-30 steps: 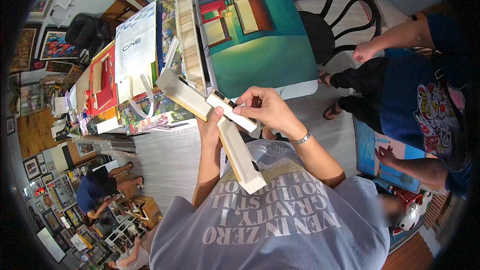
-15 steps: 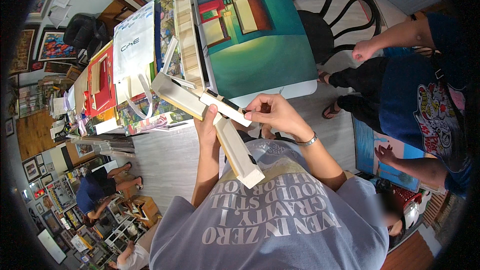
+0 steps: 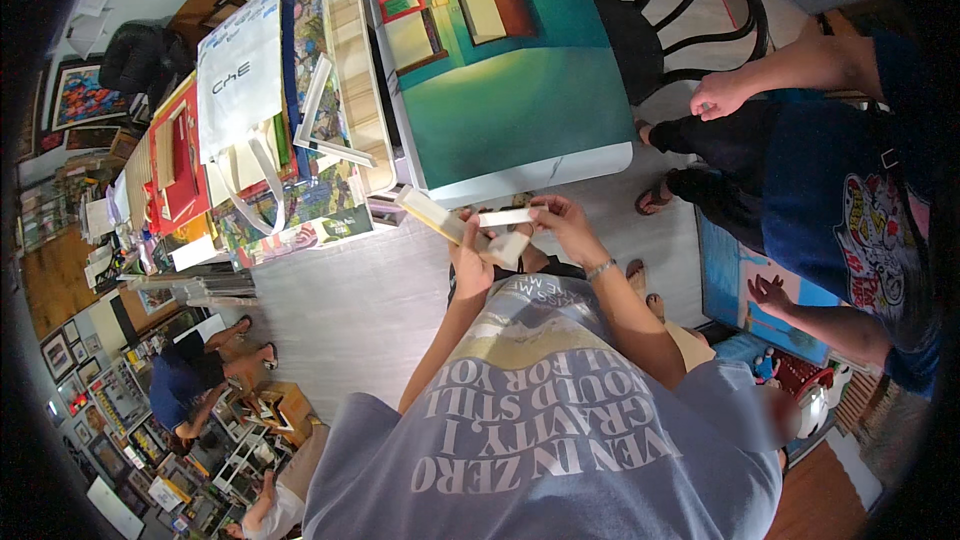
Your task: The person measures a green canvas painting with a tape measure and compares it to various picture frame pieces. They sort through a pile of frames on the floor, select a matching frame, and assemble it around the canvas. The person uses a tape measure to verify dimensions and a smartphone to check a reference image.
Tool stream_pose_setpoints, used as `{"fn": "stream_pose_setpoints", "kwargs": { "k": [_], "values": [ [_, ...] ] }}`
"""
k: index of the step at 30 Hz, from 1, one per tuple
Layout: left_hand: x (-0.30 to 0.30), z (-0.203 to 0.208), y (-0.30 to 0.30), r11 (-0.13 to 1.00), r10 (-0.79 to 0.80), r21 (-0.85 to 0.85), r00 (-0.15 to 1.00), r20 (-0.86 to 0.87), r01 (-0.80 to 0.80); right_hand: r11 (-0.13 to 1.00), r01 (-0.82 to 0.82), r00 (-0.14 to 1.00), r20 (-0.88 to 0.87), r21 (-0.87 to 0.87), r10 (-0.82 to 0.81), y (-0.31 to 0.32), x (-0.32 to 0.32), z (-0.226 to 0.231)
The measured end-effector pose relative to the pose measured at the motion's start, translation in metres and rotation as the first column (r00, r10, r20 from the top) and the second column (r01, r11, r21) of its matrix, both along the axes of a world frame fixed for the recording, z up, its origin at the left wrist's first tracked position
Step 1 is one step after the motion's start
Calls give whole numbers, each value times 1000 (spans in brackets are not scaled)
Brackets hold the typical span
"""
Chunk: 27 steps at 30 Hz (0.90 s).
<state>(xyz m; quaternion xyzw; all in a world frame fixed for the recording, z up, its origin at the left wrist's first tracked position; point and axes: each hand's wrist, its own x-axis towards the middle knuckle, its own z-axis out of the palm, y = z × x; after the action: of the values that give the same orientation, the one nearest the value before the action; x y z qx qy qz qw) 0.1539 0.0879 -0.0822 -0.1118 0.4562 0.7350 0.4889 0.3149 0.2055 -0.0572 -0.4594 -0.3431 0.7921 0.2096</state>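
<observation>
- As the left hand (image 3: 471,266) grips the frame corner (image 3: 430,212) near its bend, probably for balance, one side juts left of the fingers.
- Right hand (image 3: 570,228) pinches one end of the white strip (image 3: 511,217), likely leaving its face uncovered.

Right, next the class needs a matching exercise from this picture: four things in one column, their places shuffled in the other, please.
Things
1. pale pieces
2. green painting
3. white bag
4. metal wristband

Places
A. lying on the white table
B. around the right wrist
C. held in the left hand and right hand
D. lying on the stack at the left

Pairs: 1-C; 2-A; 3-D; 4-B
</observation>
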Motion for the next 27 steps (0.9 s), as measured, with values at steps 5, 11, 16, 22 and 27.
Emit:
{"fn": "stream_pose_setpoints", "kwargs": {
  "k": [5, 11, 16, 22, 27],
  "values": [
    [-8, -56, 12, 996, -64, -67, 998, 23, 65, 976, 219, 976, 16, -1, -219, 18, 3, -67],
    [-8, -51, 23, 998, -54, -24, 987, 153, 58, 962, 263, 963, -34, -68, -266, 26, 2, -92],
    [-4, -41, 20, 991, -129, 38, 990, 56, 127, 948, 280, 957, -41, -150, -289, 27, 1, -96],
    [-1, -30, 24, 994, -99, 65, 976, 194, 88, 964, 244, 969, -7, -108, -246, 25, 9, -123],
    [-1, -32, 23, 998, -24, 60, 961, 276, 8, 971, 199, 980, 0, -131, -201, 29, 8, -112]
  ]
}}
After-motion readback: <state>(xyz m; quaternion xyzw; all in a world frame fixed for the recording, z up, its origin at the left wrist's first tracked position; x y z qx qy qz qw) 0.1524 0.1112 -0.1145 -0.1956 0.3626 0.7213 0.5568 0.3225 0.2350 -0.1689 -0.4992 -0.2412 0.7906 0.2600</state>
